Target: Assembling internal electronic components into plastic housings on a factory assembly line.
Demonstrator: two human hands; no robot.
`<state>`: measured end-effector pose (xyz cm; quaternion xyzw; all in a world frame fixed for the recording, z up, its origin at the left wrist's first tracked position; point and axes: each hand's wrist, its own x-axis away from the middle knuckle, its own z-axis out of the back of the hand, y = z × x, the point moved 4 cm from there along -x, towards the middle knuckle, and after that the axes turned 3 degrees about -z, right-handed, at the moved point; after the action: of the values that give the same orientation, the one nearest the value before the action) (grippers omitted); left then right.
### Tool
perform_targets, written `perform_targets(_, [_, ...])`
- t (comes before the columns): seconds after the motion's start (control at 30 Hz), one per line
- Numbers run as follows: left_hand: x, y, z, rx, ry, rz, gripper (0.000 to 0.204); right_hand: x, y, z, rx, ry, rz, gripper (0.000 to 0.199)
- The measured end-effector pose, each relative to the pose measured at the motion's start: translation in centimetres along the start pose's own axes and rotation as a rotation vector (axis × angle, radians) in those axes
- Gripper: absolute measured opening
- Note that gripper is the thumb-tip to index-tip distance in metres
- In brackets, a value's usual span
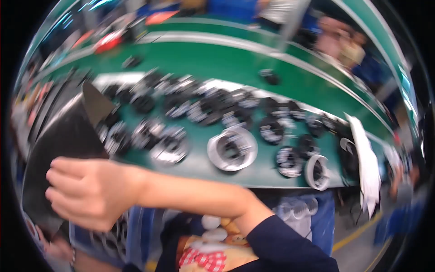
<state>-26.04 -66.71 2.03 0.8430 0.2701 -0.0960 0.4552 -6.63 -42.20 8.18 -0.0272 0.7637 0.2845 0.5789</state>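
Note:
My right arm reaches across to the left, and my right hand is closed against the near side of a large black bin-like container with smooth, glossy walls. The fingers curl on it and their tips are hidden. Low at the left rim, my left hand is below the container, smeared and partly cut off, so its fingers do not show clearly. On the bench in front are a white ring-shaped housing with a dark centre and several black and silver round parts.
A green bench curves across the view. At the right stand another white ring and white sheets. Blue crates with round parts sit below the bench. A second green surface lies beyond, with other people at the far side.

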Motion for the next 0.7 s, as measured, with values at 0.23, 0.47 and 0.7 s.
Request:
perform_targets(0.23, [2.3, -2.9, 24.4, 0.076, 0.169, 0.271, 0.03, 12.9, -10.2, -10.8, -0.429, -0.485, -0.429, 0.023])
perform_targets(0.47, [14.2, -15.4, 31.3, 0.078, 0.548, 0.839, 0.018, 28.4, -15.8, -10.4, -0.436, -1.351, -0.614, 0.018])
perform_targets(0.7, [13.9, -19.9, 29.8, -0.12, 0.56, 0.988, 0.029, 33.4, -16.0, -7.9, -0.225, -1.55, -0.78, 0.014])
